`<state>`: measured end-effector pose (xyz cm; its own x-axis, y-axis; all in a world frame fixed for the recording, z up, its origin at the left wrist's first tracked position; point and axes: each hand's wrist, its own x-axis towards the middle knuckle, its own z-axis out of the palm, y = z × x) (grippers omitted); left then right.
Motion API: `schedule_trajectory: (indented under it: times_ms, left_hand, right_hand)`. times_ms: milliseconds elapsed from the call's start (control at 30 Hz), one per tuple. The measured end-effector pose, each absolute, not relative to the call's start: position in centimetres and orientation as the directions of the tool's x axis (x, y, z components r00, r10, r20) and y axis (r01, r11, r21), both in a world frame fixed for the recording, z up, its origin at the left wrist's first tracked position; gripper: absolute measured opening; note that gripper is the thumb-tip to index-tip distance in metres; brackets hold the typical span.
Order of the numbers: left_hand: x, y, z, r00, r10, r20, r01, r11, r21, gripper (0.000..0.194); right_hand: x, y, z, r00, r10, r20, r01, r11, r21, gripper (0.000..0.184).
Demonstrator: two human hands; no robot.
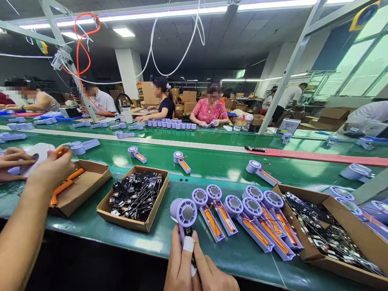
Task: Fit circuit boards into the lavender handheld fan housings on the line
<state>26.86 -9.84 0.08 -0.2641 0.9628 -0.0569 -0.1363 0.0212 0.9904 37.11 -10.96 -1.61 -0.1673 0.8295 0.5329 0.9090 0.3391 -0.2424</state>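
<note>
Both hands (197, 262) are clenched around the handle of a lavender handheld fan (184, 213), held upright over the near edge of the green desk (157, 242), one white-taped finger (188, 244) against it. Open fans (251, 206) lie just right, beside a cardboard tray of circuit boards (348, 214).

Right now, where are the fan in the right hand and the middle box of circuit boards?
Fan (187, 212): head view, point on the metal disc at its grille's centre.
Middle box of circuit boards (121, 220): head view, point on its front cardboard wall.
</note>
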Motion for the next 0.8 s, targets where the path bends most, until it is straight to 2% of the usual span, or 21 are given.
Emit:
schedule_trajectory:
  times_ms: [133,200,333,400,500,633,733,800]
  left_hand:
    - [26.7,-8.3,0.9,-0.225,0.938,-0.265,-0.321,0.185,0.929,0.053]
    - [26.7,-7.8,1.5,-0.201,0.935,-0.291,-0.342,0.212,0.915,0.055]
    - [25.1,-6.9,3.9,-0.248,0.966,-0.075,-0.057,0.063,0.996,0.041]
    - [23.3,-6.0,5.4,-0.293,0.956,0.021,0.081,0.002,0.997,0.035]
    - [20.4,-4.2,7.6,-0.329,0.936,0.127,0.273,-0.034,0.961,0.027]
    - [18.0,-1.3,9.6,-0.262,0.940,0.217,0.583,-0.025,0.812,0.015]
    - [17.3,0.4,10.5,-0.185,0.959,0.213,0.787,0.015,0.617,0.006]
    - [17.1,1.0,10.9,-0.150,0.971,0.186,0.873,0.042,0.485,0.012]
  right_hand:
    - [37.0,-10.2,-2.2,-0.238,0.825,0.513,0.926,0.352,-0.137,0.066]
    - [36.7,-9.6,-3.2,-0.257,0.827,0.501,0.926,0.359,-0.117,0.077]
    - [35.7,-7.9,-5.7,-0.183,0.828,0.529,0.932,0.317,-0.174,0.084]
    - [35.5,-6.8,-6.3,-0.154,0.830,0.537,0.932,0.303,-0.200,0.080]
    - [35.7,-5.1,-6.2,-0.170,0.780,0.602,0.903,0.368,-0.222,0.076]
    - [35.5,-4.1,-5.5,-0.180,0.725,0.665,0.864,0.440,-0.245,0.071]
    - [35.3,-4.2,-5.5,-0.153,0.745,0.649,0.835,0.449,-0.319,0.067]
    - [35.6,-4.4,-5.6,-0.132,0.761,0.636,0.805,0.457,-0.379,0.064]
